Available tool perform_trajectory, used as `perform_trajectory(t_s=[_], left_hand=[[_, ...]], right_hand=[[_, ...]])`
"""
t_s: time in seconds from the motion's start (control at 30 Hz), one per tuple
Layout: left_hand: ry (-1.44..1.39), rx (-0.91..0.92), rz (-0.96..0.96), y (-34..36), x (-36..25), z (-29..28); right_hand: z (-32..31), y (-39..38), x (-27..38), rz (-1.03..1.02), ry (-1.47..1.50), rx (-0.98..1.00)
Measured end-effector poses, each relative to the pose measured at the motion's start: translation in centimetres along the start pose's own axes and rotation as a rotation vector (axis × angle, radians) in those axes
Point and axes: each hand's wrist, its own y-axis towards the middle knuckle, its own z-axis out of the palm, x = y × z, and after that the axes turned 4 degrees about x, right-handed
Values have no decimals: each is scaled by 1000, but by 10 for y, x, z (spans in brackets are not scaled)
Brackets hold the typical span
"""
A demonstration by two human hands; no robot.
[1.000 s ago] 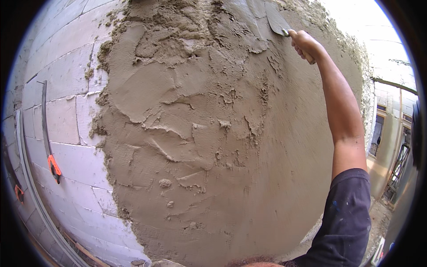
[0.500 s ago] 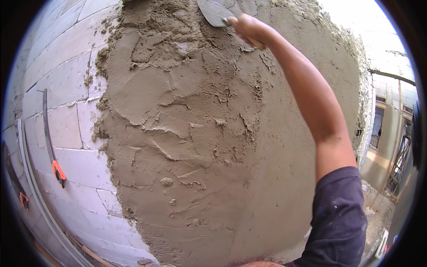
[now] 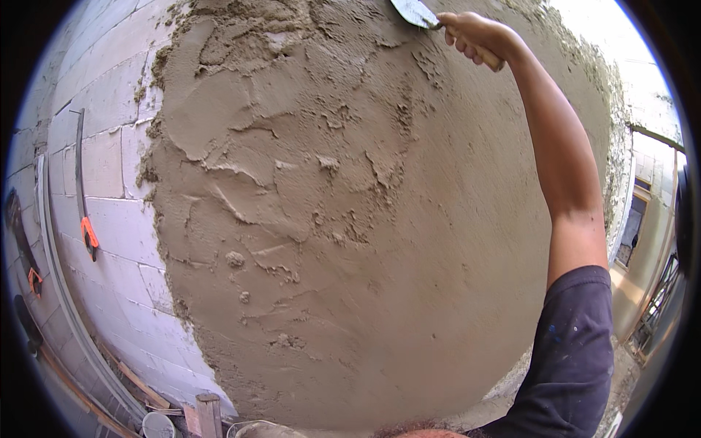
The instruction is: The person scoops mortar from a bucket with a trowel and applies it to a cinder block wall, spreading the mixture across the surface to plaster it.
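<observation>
My right hand (image 3: 478,38) is raised high, its fingers closed round the wooden handle of a plastering trowel (image 3: 416,12). The metal blade points up and left, close to or against the wet plaster (image 3: 328,219); whether it touches, I cannot tell. Rough ridges and lumps mark the plaster on the left and at the top, while the right side looks smoother. My left hand is not in view.
Bare pale blocks (image 3: 109,219) border the plaster on the left. Against them hang a saw-like tool with an orange handle (image 3: 89,237) and a long metal straightedge (image 3: 55,248). Low down stand a wooden post (image 3: 209,415) and a white bucket (image 3: 158,425).
My right hand has moved to the right with the trowel. The view has shifted, so the bucket and post now show at the lower left.
</observation>
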Motion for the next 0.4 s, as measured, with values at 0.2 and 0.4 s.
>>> perform_trajectory(t_s=[0.2, 0.4], left_hand=[[162, -104, 243, -2, 65, 32], [226, 166, 202, -13, 45, 29]], right_hand=[[79, -137, 26, 148, -7, 239], [51, -145, -33, 59, -338, -162]])
